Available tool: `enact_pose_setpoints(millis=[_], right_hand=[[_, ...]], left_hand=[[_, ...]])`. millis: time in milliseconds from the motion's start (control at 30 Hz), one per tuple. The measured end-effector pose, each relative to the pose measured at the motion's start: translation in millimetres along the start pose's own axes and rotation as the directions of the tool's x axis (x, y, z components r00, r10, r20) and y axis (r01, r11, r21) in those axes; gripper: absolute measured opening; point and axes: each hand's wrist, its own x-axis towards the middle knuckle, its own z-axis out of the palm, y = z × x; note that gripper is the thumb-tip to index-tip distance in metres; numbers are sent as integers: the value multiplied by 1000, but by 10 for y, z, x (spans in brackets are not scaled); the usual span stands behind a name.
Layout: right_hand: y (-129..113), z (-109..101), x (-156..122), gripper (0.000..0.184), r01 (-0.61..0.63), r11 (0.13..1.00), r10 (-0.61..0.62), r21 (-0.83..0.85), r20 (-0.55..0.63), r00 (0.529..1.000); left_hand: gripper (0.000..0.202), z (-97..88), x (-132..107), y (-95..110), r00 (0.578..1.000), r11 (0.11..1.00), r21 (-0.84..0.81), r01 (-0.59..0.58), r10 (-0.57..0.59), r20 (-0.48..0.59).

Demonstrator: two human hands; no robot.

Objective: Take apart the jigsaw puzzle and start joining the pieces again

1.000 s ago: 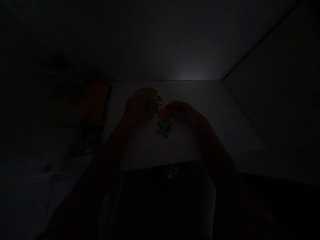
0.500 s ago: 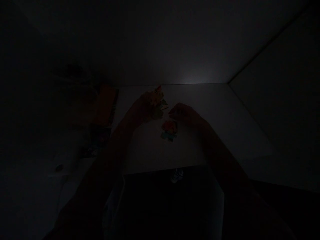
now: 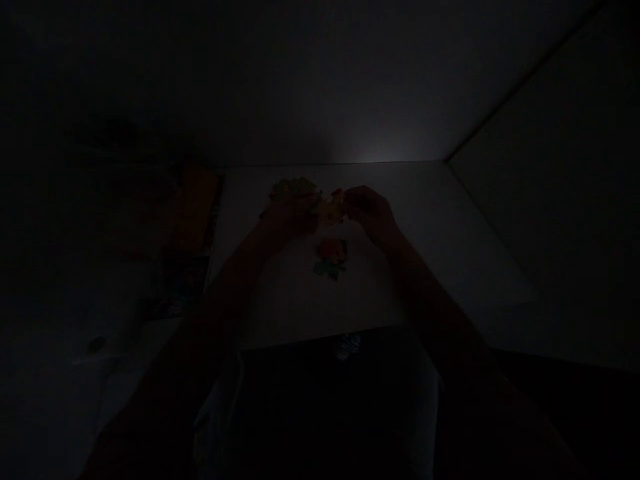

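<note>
Very dark feed, working from what I can make out. The white tabletop (image 3: 285,300) runs up to a far edge meeting the wall (image 3: 550,167), with open room to the right of my right hand (image 3: 373,215) and below the pieces, toward the near edge.

A pale orange jigsaw piece (image 3: 332,208) sits raised between both hands, its long axis roughly left-right, tilted up at the right end. Right hand is curled closed on that end. My left hand (image 3: 293,215) is against the other end, but I can't tell whether it's gripping.

Left hand sits just in front of a greenish cluster of pieces (image 3: 293,189). Below the raised piece, apart from both hands, lies an orange-and-teal cluster of pieces (image 3: 331,258), flat, irregular, interlocking shapes. Too dark for surface texture.

Left of the table area: an orange flat board (image 3: 193,213) and a dark printed card (image 3: 180,287).
</note>
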Motion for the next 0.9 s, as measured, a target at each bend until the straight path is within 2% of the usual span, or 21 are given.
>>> enact_pose_setpoints(millis=[67,100,167,200,267,367,500,600,700,800,900], right_hand=[[9,-55,15,64,0,1000,1,9,-66,998],[16,-80,22,63,1,1000,0,15,-98,995],[33,-123,31,64,0,999,5,32,-147,989],[39,-138,34,65,-7,999,14,40,-162,987],[46,-156,36,67,-34,998,42,47,-183,982],[48,-174,36,68,-71,996,81,62,-190,978],[112,-283,56,60,-68,995,81,67,-201,976],[261,-483,97,53,-60,998,50,-30,-263,963],[451,-729,124,54,-86,978,4,-192,-390,921],[578,-923,99,53,-208,907,-11,-367,-513,858],[577,-987,57,54,-337,751,-92,-568,-596,798]], left_hand=[[40,-39,4,28,997,999,-38,-18,15,-75],[49,-68,-7,53,989,997,13,-72,73,-131],[64,-132,-47,114,942,943,246,-224,275,-195],[66,-161,-68,144,914,885,364,-290,369,-170],[65,-196,-98,192,880,776,514,-365,467,-82],[69,-188,-104,219,889,729,573,-374,457,-1],[74,-145,-90,200,914,756,569,-324,405,-18],[75,-136,-88,180,922,763,567,-310,387,-16],[74,-128,-88,148,910,725,606,-328,414,-3],[69,-115,-92,112,881,672,652,-351,473,-14],[69,-119,-94,102,867,662,648,-377,499,-6]])
